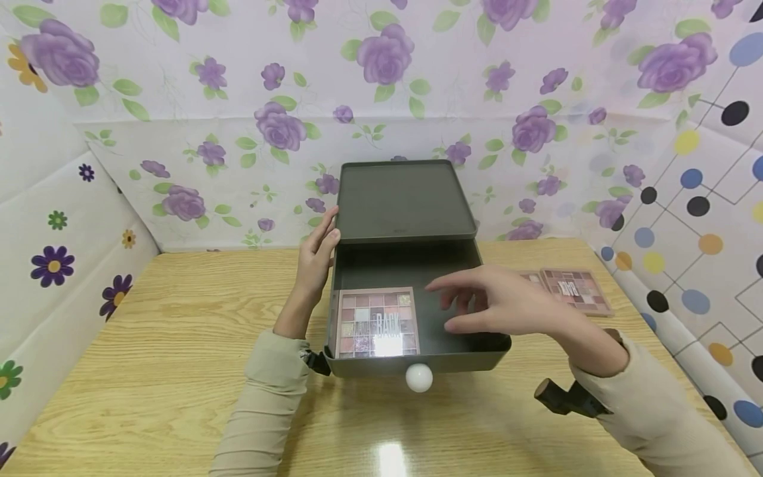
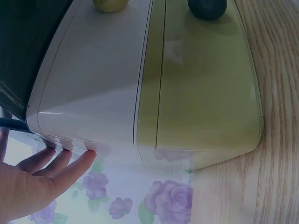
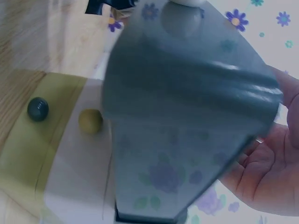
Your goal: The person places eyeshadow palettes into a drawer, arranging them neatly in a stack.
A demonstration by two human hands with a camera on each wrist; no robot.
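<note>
A small drawer cabinet with a dark green top (image 1: 406,199) stands on the table, its top drawer (image 1: 387,262) pulled out. An eyeshadow palette (image 1: 377,323) lies flat in the drawer's left front part, with light glaring off its lid. My left hand (image 1: 316,255) touches the cabinet's left side, its extended fingers (image 2: 74,170) against the wall in the left wrist view. Above the drawer's right part hovers my right hand (image 1: 501,301), fingers spread and loosely bent, holding nothing. In the right wrist view, the drawer front (image 3: 187,79) partly hides that hand (image 3: 266,172).
Two more palettes lie on the table right of the cabinet; one palette (image 1: 577,291) shows well, the other is mostly behind my right hand. A white knob (image 1: 419,377) juts from the drawer front. Below are a white drawer (image 2: 98,70) and a yellow-green drawer (image 2: 210,84), both closed.
</note>
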